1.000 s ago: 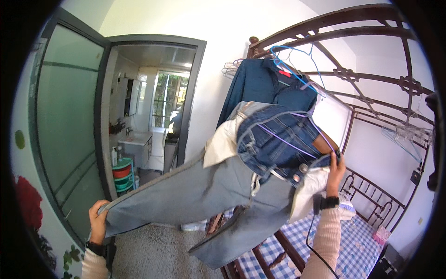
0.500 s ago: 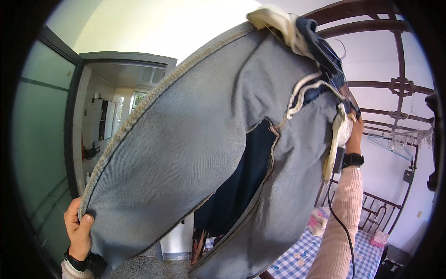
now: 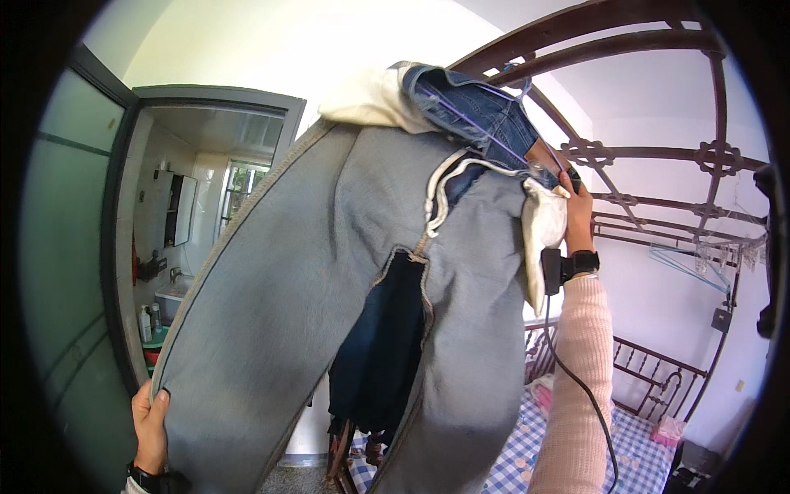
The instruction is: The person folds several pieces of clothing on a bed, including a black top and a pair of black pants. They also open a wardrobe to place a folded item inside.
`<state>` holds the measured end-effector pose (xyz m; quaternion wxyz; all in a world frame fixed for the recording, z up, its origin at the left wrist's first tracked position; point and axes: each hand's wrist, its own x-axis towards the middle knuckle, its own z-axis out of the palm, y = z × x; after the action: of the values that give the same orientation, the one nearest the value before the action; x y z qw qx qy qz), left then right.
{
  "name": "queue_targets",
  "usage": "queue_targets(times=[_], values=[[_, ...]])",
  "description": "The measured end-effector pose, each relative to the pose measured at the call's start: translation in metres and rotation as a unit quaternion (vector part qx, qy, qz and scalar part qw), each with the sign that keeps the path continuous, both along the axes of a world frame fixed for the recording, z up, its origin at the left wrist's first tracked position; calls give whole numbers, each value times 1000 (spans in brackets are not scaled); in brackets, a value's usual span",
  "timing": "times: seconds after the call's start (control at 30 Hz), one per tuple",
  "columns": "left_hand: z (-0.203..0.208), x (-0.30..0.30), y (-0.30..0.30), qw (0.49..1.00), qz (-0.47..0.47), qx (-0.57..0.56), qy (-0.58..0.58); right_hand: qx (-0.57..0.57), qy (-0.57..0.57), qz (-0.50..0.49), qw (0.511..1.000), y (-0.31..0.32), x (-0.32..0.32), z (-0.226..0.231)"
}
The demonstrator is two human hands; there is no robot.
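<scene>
A pair of jeans [image 3: 280,272] hangs inside out, its faded grey-blue inner side toward me and white pocket linings at the top. Inside its waistband shows a thin lavender hanger [image 3: 477,126], whose hook is close to the dark overhead rail; I cannot tell if it rests on it. My left hand [image 3: 150,430] pinches the outer seam low on the left leg, thumb in front. Raised at the right end of the waistband, my right hand [image 3: 578,212] is closed on the jeans, with some fingers hidden behind the cloth.
A dark bed-canopy frame [image 3: 609,41] spans overhead. Below it lies a bed with a blue checked cover [image 3: 642,445]. At the left, a frosted glass door [image 3: 74,272] stands beside a washroom doorway with a sink [image 3: 173,288]. Blue hangers [image 3: 691,267] hang at the right. A black cable [image 3: 576,375] runs along my right forearm.
The waist end of the jeans and my right hand have shifted left. The waistband has turned, so more of its inside and the lavender hanger show. My left hand is slightly lower.
</scene>
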<state>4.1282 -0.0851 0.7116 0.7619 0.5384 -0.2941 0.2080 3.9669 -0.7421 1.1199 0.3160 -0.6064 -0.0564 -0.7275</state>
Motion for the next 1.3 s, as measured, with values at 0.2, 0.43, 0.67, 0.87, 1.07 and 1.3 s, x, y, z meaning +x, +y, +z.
queue_targets(times=[0.2, 0.43, 0.67, 0.87, 1.07, 1.3], values=[[10, 18, -22, 1000, -17, 21, -14, -32, 19, -187, 982, 6, 78, 1], [15, 27, -43, 998, -21, 48, -25, -22, -96, -124, 987, 4, 72, 7], [-18, 28, -51, 996, -58, 61, -1, -14, -27, 37, 999, 5, 29, 2], [-52, 31, -68, 995, -60, 48, 70, 18, 31, 34, 999, 21, 7, -24], [-111, 41, -64, 973, -125, 154, 121, 182, 149, -65, 970, 43, -15, -128], [-197, 29, -65, 930, -270, 165, 185, 308, 211, 213, 903, 146, -24, -333]])
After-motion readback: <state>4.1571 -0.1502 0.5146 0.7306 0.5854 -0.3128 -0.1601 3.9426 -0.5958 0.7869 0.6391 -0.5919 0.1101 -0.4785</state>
